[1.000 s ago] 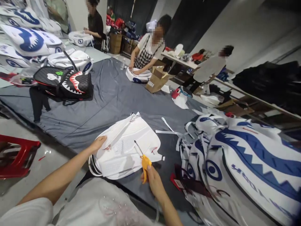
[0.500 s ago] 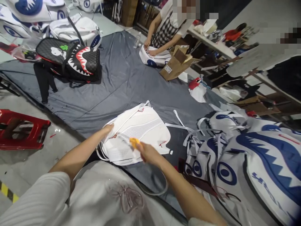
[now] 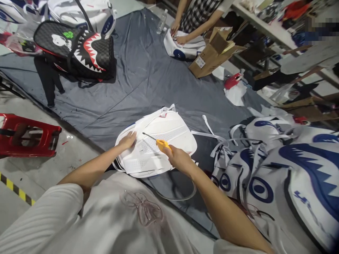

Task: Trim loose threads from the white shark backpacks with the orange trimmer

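Note:
A white backpack [image 3: 180, 130] lies back side up on the grey cloth in front of me, its perforated padding and straps showing. My left hand [image 3: 129, 140] is closed on its left side, fingers curled at a strap. An orange air blow gun [image 3: 162, 144] with a thin dark nozzle is gripped in my right hand [image 3: 177, 158] above the padding. The nozzle points left; I cannot tell whether its tip touches the fabric. A clear hose [image 3: 195, 188] loops below my right wrist.
White-and-blue backpacks [image 3: 265, 180] crowd the right side. A black shark-mouth bag [image 3: 79, 53] sits far left on the grey cloth [image 3: 137, 70]. Across it, a person handles another white bag [image 3: 185, 47] beside an open carton [image 3: 212, 58]. A red stool [image 3: 31, 137] stands at left.
My left hand has shifted up along the backpack's side. The blow gun has moved up and right, and its nozzle now shows clearly. The camera view has tilted down slightly.

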{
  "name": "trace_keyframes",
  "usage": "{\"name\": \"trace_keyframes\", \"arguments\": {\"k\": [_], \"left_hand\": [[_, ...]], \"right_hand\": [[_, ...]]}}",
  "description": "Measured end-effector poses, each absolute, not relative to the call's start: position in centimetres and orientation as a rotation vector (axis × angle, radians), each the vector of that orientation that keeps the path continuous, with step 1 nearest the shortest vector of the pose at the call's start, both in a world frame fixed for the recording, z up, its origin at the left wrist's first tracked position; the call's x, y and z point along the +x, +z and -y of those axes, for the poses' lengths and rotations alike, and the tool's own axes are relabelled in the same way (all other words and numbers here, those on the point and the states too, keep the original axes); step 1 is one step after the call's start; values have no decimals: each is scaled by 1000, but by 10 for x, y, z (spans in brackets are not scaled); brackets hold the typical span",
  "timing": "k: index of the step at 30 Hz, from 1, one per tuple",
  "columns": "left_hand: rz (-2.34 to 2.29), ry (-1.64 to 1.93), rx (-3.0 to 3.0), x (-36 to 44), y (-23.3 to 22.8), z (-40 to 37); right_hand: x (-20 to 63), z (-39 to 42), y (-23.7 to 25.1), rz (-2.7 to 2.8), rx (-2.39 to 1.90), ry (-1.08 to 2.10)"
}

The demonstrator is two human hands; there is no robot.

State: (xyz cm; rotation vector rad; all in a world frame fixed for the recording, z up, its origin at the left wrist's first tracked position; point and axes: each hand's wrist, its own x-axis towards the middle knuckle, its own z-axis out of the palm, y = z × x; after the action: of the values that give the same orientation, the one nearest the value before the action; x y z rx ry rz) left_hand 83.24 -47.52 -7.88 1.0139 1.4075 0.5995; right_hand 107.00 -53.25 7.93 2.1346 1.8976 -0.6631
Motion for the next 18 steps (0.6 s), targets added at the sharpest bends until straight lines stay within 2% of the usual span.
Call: {"name": "trace_keyframes", "arguments": {"k": [4, 6, 9, 12, 14, 18], "left_hand": [[-1533, 616, 1768, 841, -74, 505], [-1611, 510, 2018, 846, -74, 510], [-1727, 404, 2099, 854, -75, 506], [-1774, 442, 2102, 857, -73, 508], [-1687, 507, 2187, 855, -71, 521], [-1191, 466, 2396, 852, -71, 565]], "right_hand": [[1078, 552, 95, -1741, 2339, -415], [1080, 562, 97, -1790, 2202, -474], [1092, 574, 98, -1770, 2058, -590], [1124, 577, 103, -1500, 2320, -345], [1146, 581, 105, -1402, 2387, -302], [1164, 596, 101, -1407, 2389, -422]]}}
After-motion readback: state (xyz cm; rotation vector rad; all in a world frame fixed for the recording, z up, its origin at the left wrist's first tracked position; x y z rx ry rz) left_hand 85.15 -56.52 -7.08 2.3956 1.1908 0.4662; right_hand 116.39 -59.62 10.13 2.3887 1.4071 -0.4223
